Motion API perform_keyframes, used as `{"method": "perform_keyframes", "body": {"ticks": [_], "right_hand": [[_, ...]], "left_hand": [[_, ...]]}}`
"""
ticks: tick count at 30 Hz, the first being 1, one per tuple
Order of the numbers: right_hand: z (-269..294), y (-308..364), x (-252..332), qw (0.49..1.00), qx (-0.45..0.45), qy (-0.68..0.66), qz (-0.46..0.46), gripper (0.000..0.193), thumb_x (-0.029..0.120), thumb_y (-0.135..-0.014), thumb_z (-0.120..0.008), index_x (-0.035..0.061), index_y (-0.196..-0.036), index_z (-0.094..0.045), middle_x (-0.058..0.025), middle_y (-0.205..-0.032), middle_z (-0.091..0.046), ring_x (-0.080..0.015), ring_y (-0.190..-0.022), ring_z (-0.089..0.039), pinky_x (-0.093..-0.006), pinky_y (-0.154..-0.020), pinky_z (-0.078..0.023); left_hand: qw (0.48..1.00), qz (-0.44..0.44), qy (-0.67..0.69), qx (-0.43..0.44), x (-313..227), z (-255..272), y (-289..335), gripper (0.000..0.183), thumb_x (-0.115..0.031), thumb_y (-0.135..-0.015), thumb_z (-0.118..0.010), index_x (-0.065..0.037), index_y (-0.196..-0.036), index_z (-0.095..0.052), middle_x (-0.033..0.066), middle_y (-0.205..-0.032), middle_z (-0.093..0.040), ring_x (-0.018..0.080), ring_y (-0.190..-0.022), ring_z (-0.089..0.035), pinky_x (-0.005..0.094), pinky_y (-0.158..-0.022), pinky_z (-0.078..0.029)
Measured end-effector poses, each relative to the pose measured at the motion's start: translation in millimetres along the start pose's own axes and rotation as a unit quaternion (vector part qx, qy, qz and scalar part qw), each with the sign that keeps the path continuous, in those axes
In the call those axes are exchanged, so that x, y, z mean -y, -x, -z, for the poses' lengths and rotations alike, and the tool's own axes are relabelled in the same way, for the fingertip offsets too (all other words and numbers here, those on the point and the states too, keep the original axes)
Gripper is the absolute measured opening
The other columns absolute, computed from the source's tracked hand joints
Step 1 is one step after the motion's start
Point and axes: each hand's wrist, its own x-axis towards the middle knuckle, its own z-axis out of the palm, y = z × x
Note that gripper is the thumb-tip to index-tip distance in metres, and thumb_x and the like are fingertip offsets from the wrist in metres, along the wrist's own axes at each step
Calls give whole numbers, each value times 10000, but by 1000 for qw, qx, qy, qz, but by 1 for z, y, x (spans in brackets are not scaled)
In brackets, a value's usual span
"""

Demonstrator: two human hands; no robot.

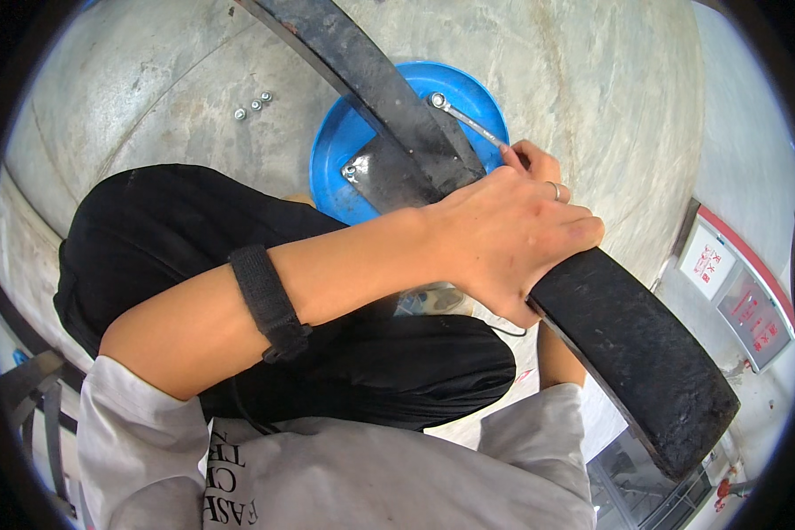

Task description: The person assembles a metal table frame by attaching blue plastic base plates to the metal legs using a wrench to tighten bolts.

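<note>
A long, curved black metal bar (632, 340) runs diagonally from the top to the lower right. A dark square plate (384, 172) is on its underside, with a shiny bolt (351, 170) near one corner. My left hand (512, 225) lies across the bar, its fingers wrapped over the far side. A combination wrench (473, 124) has its ring end at the bar's edge, beside the plate. Beyond my left hand, the bent fingers of my right hand (534, 160) close on the wrench's near end. The bar and my left hand hide most of my right hand.
Bar and plate lie over a round blue plastic basin or stool (466, 84). Three small metal fasteners (255, 104) sit on the grey concrete floor (177, 79) to the left. A red-and-white box (738, 287) stands at the right. My bent knees (185, 212) are close to the work.
</note>
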Motion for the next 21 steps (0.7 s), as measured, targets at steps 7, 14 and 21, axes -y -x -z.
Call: {"method": "perform_keyframes", "body": {"ticks": [7,14,21], "right_hand": [[31,-53,24,948,-23,247,200,152,211,-706,-642,64,-735,-616,-96,-672,-603,-278,-725,-580,-396,-740,-421],[10,-91,86,845,-79,377,372,132,39,-714,-537,91,-813,-606,-45,-783,-587,-242,-887,-539,-408,-917,-332],[-14,-87,92,815,42,330,475,188,-12,-701,-520,101,-826,-601,-61,-860,-557,-250,-870,-529,-398,-881,-378]], "left_hand": [[1000,-1,4,-5,0,-2,-3,584,-308,-455,-739,-84,-924,-471,41,-814,-515,244,-754,-538,364,-516,-438],[1000,7,-16,-8,3,-1,1,524,-300,-482,-718,-89,-893,-470,19,-792,-499,220,-731,-514,349,-490,-423],[1000,7,-14,13,0,0,1,581,-296,-477,-723,-49,-941,-474,50,-799,-543,235,-743,-556,363,-536,-452]]}}
